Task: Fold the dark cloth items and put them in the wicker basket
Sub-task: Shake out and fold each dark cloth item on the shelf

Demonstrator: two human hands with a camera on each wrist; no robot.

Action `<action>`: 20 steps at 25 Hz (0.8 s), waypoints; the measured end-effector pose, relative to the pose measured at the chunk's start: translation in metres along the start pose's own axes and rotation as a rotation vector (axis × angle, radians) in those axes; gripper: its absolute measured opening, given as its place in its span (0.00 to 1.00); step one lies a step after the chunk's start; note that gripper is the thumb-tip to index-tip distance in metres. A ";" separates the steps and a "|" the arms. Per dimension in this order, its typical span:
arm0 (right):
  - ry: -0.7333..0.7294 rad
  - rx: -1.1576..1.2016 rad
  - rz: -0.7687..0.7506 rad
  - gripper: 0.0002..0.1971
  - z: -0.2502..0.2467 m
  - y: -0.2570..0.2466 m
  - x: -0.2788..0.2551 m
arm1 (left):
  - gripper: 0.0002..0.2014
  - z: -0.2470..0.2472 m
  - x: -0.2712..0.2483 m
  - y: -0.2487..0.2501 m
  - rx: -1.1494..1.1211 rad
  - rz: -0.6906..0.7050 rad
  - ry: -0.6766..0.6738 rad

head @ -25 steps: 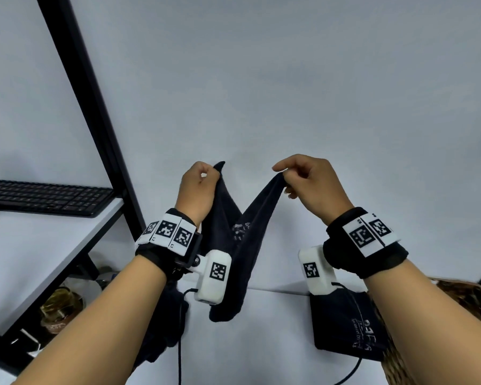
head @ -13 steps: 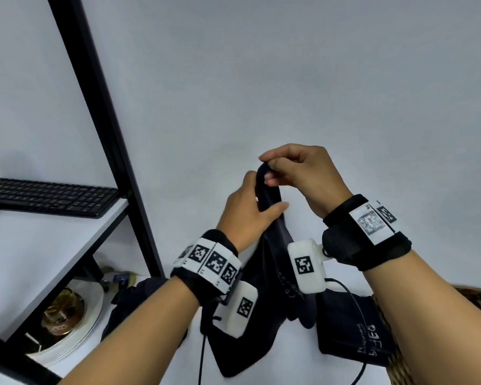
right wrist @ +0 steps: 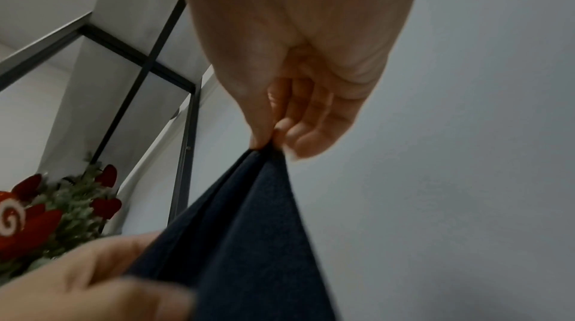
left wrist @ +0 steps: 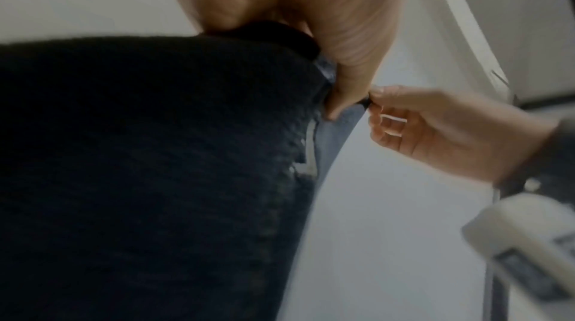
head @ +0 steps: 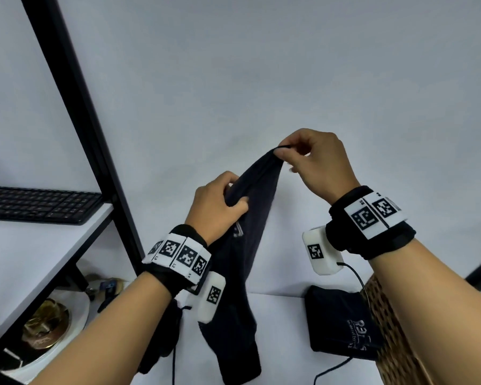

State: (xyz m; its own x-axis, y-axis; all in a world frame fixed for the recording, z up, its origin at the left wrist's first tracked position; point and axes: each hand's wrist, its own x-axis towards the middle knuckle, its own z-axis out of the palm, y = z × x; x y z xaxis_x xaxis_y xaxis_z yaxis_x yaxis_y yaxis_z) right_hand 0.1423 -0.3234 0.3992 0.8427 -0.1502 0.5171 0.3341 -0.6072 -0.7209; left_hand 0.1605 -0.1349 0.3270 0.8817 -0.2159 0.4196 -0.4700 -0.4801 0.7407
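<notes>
A dark navy cloth [head: 250,245] hangs in the air in front of the wall, doubled lengthwise. My right hand [head: 286,154] pinches its top corner between thumb and forefinger; the same pinch shows in the right wrist view [right wrist: 267,144]. My left hand [head: 231,201] grips the cloth's edge a little lower and to the left, fingers curled round it. In the left wrist view the cloth [left wrist: 155,166] fills the left half. A folded dark cloth [head: 342,323] lies on the white table beside the wicker basket [head: 392,337] at the lower right.
A black shelf frame [head: 75,107] stands on the left, with a black keyboard [head: 36,201] on its white shelf. A gold dish [head: 45,326] sits below it. Another dark cloth [head: 161,343] lies under my left forearm. Cables [head: 333,370] trail on the table.
The two upper corners were held apart, then brought together. Now my right hand holds the top alone and my left hand has slid down the cloth's edge.
</notes>
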 end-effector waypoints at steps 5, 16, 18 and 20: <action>0.025 0.096 0.042 0.02 -0.007 0.004 0.012 | 0.20 -0.017 0.005 -0.003 0.161 0.030 0.146; 0.192 0.196 0.034 0.05 -0.018 0.013 0.027 | 0.09 -0.024 0.014 0.003 0.129 0.191 0.249; 0.189 0.175 0.012 0.03 -0.020 0.013 0.027 | 0.07 -0.029 0.019 -0.001 0.343 0.175 0.188; 0.177 0.135 -0.022 0.01 -0.021 0.014 0.025 | 0.04 -0.036 0.025 -0.008 0.441 0.081 0.129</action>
State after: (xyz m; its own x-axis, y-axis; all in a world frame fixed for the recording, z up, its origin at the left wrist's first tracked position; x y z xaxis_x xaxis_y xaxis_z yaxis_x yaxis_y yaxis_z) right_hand 0.1595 -0.3520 0.4118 0.7515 -0.2798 0.5975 0.4148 -0.5040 -0.7576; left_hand 0.1852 -0.1063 0.3504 0.8172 -0.1733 0.5497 -0.4501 -0.7876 0.4208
